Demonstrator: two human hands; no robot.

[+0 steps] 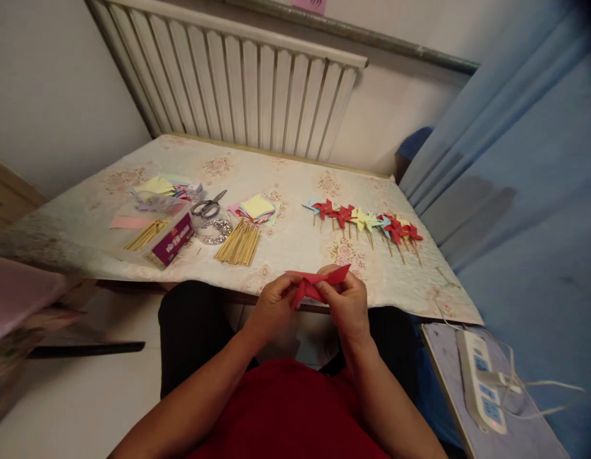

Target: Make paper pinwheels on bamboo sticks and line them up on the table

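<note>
Red paper (306, 290), pinched by left hand (273, 303) and right hand (349, 306); probably light, soft, easily creased, best held by edges. Pinwheels (370, 221): on worktop (295, 242), one o'clock from paper.

Home, seemingly: radiator (253, 89), floral tablecloth (295, 223), blue curtain (534, 191).

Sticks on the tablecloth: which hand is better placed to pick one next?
Probably the left hand: it is nearer the sticks than the right hand, though both hold the red paper.
</note>
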